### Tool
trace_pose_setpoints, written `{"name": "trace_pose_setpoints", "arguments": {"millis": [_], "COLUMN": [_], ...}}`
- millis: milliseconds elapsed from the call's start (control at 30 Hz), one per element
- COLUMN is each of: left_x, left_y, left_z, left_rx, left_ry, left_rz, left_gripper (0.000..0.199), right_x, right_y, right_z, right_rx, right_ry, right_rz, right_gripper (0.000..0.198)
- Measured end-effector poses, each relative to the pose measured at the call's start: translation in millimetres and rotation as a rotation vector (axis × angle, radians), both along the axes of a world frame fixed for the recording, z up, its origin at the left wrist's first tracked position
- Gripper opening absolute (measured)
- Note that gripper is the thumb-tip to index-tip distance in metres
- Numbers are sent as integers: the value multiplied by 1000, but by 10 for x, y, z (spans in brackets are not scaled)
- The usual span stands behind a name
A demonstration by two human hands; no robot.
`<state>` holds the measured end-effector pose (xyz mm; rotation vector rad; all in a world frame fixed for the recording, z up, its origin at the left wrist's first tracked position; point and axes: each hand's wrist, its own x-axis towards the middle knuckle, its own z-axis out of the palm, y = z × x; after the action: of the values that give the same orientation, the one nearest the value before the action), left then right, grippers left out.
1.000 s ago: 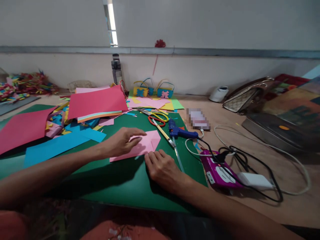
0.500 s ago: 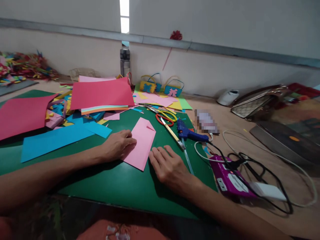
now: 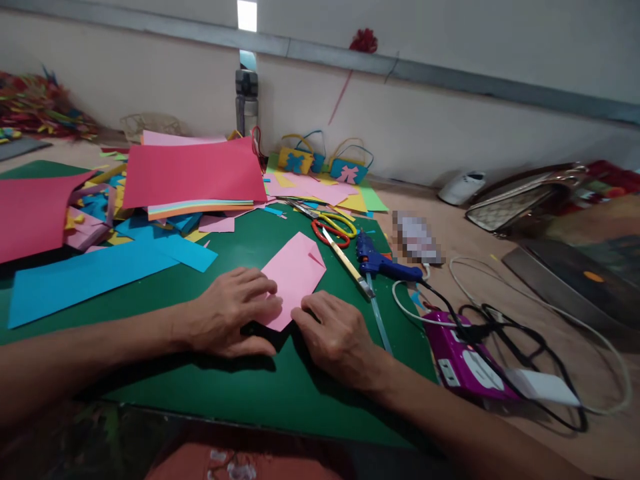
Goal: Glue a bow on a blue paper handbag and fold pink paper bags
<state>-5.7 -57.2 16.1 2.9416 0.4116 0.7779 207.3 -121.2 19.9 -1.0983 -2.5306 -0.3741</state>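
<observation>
The pink folded paper (image 3: 295,277) is lying flat on the green cutting mat (image 3: 240,393), its near end tucked under both hands, likely so the fold is staying put while it is being creased. The left hand (image 3: 227,313) is pressing down at the paper's 8 o'clock edge with fingers curled over it; the right hand (image 3: 335,333) is sitting at its 5 o'clock corner, fingertips pinching or pressing the edge, and I cannot tell which. The ruler (image 3: 350,267), the scissors (image 3: 333,230) and the blue glue gun (image 3: 383,263) are resting at the paper's 2 o'clock, within easy reach.

Compared with 0.5 s ago, the 2 hands are closing in together over the near end, and the paper is turning so its far point is aiming toward 1 o'clock.
</observation>
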Motion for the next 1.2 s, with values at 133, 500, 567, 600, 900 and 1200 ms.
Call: {"name": "trace_pose_setpoints", "arguments": {"millis": [133, 500, 567, 600, 900, 1200], "left_x": [8, -40, -26, -19, 43, 121], "left_y": [-70, -171, -178, -181, -202, -213], "left_z": [-65, -82, -79, -81, -68, -34], "left_rx": [78, 37, -13, -36, -257, -396], "left_ry": [43, 62, 52, 47, 3, -2], "left_rz": [-27, -20, -26, -32, 57, 183], "left_gripper": [19, 12, 14, 15, 19, 24], "right_x": [-4, 11, 6, 2, -5, -14], "right_y": [-30, -115, -117, -122, -143, -160], "right_z": [-5, 30, 47, 55, 32, -39], "right_rx": [-52, -473, -509, -524, -575, -528], "right_ry": [48, 330, 345, 348, 418, 446], "right_rz": [-24, -121, -126, -137, -201, -207], "right_gripper": [28, 20, 20, 20, 17, 23]}}
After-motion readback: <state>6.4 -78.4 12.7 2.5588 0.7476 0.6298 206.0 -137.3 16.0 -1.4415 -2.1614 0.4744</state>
